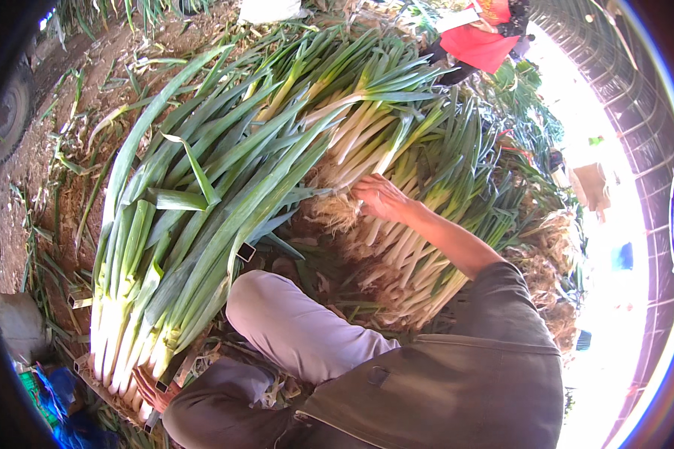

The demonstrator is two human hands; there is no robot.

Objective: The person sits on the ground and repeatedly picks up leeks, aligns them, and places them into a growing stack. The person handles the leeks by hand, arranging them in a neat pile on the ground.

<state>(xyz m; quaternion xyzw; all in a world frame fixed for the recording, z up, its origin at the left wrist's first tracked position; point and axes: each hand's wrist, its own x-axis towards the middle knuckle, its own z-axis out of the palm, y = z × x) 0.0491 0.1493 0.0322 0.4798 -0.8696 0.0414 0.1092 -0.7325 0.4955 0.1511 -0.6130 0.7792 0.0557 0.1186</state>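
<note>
A thick bundle of leeks [191, 185] lies at the left, green leaves fanning upward, white shanks low. My left hand [154, 390] touches the white shanks [124, 342] near their root ends; whether it grips one is hard to see. Around this bundle stand black-ended posts of a metal frame [161, 386], one beside my left hand. My right hand [380, 196] reaches across to a pile of leeks [421, 191], its fingers closed on the lower shank of a leek [390, 151]. Shaggy pale roots [337, 210] hang beside it.
Red cloth [477, 45] on another person shows at the top right. A wheel [11, 118] stands at the left edge. Loose leaves [62, 157] litter the soil. At lower left are a grey container [19, 325] and blue plastic [62, 393]. My knee [275, 308] lies between both piles.
</note>
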